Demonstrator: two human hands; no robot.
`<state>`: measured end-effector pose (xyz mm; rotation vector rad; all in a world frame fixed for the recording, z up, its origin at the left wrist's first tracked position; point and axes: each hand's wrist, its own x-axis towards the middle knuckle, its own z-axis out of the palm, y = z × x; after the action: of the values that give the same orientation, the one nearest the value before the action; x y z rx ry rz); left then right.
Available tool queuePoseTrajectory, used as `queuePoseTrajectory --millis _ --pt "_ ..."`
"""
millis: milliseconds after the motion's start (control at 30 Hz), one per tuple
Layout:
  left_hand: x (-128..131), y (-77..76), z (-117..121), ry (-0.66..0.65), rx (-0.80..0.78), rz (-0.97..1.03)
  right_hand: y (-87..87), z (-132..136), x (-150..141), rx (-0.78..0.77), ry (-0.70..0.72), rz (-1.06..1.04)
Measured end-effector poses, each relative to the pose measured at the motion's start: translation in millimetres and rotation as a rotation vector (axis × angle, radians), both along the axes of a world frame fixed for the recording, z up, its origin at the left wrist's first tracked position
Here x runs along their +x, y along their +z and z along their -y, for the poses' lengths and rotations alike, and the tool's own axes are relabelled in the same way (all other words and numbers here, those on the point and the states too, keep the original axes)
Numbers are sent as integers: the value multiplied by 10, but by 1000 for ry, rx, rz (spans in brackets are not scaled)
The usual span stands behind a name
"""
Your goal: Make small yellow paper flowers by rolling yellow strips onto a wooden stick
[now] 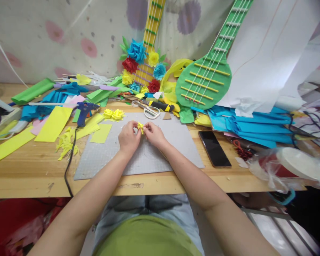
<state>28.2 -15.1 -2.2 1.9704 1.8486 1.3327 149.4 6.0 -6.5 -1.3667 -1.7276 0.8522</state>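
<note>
Between my two hands is a small yellow paper flower (140, 127), held above the grey cutting mat (106, 161). My left hand (129, 137) pinches its left side, and my right hand (154, 134) has its fingertips closed on the right side. Just beyond my left hand lie finished yellow paper flowers (113, 114). A yellow paper square (101, 133) rests on the mat's left edge, with cut yellow paper pieces (66, 141) farther left. White-handled scissors (151, 112) lie behind my hands.
A blue glue gun (84, 113) stands at left, its cord running over the table's front edge. A phone (214, 148) lies right of the mat. Behind are a green paper instrument (204, 83), a flower-trimmed yellow one (144, 73) and blue folded paper (250, 124). A plastic-wrapped tub (290, 165) sits at right.
</note>
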Motion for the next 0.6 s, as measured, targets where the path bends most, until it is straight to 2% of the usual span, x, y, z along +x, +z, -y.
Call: queuePoseTrajectory --millis 100,300,467,600 --pt "-9 0 -13 11 -65 98 29 9 -6 13 8 29" --pt "-6 -2 -14 -70 -104 274 58 21 -15 14 3 82" --pt "0 -41 -34 -111 -153 495 92 33 0 40 16 134" --pt "-7 -61 -32 -86 -112 497 148 65 14 56 59 159"
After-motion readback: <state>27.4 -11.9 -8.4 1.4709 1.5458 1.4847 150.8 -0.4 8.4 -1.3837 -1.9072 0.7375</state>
